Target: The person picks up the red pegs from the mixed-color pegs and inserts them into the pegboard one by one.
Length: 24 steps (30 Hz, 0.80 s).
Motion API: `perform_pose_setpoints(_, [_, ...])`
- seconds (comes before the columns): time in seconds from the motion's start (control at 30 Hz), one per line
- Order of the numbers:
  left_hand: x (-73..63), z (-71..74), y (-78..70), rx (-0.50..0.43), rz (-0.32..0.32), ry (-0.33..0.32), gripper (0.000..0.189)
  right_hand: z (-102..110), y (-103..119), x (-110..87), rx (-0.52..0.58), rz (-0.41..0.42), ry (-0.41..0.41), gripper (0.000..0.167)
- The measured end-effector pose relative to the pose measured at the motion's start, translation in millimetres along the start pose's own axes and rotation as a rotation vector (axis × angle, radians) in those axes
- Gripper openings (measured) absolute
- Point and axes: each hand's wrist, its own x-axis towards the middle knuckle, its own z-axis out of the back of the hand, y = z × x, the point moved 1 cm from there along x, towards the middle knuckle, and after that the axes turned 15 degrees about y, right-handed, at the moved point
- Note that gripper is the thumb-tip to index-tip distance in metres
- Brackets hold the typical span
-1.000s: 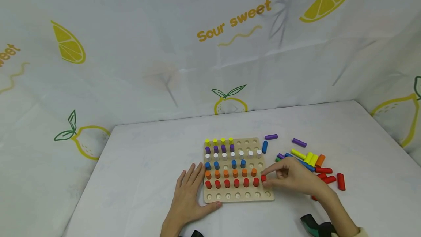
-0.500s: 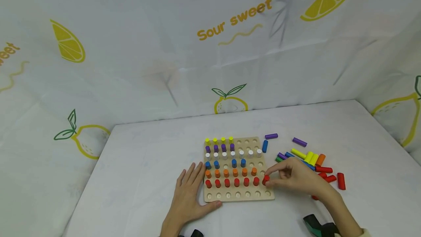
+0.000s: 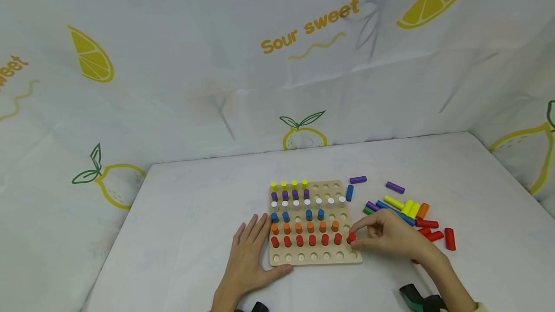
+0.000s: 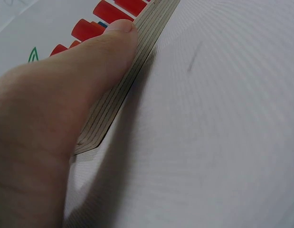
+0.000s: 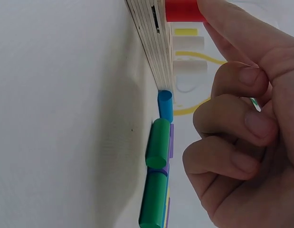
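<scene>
Wooden pegboard [image 3: 320, 249]: flat on the white table [image 3: 182, 235], between the two hands, its left side touching the left hand and its right side just left of the right fingertips

Left hand [image 3: 247, 254]: released, fingers straight and a little spread beside the board's left edge, thumb resting against its near edge

Right hand [image 3: 388, 230]: grasping a red peg [image 3: 351, 238] between thumb and forefinger, the other fingers curled toward the palm

Pinched peg: at the right end of the red row; how deep it sits cannot be told

Rows, nearest the wrists first: bare holes, then six standing red pegs [image 3: 312, 240], six orange pegs [image 3: 310, 227], four blue pegs [image 3: 309, 215], seven white pegs [image 3: 307, 203], four purple pegs [image 3: 296, 195] and four yellow pegs [image 3: 294, 185]

Loose pegs beyond the right hand: a blue peg [image 3: 349, 192] just beside the board, two lying purple pegs [image 3: 395, 187] farther out

Loose pile [image 3: 414, 210]: behind the right hand and to its right, yellow, orange, red, blue, purple and green

Backdrop [image 3: 173, 110]: beyond both hands, white cloth printed with lemons and "Sour sweet"
</scene>
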Motion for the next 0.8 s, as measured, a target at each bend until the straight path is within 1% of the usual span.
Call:
perform_pose_setpoints(0.13, [0.6,-0.9,-0.2,0.02,-0.004,-0.012,0.111,-0.6,-0.5,0.1,0.003,-0.025,-0.003,0.017])
perform_pose_setpoints(0.27, [0.4,-1.3,0.4,0.022,-0.004,-0.008,0.111,-0.5,-0.8,-0.2,0.002,-0.037,-0.003,0.018])
perform_pose_setpoints(0.4, [-0.1,-0.7,0.8,0.012,-0.006,-0.003,0.112,-0.2,-0.4,-0.6,-0.002,-0.042,-0.001,0.018])
perform_pose_setpoints(0.6, [-1.0,0.3,0.4,0.009,-0.016,-0.015,0.112,0.2,0.0,-1.5,-0.008,-0.045,0.001,0.018])
perform_pose_setpoints(0.8, [-0.9,0.3,0.6,0.004,-0.009,0.0,0.113,2.8,-2.6,-5.5,-0.004,-0.03,0.006,0.02])
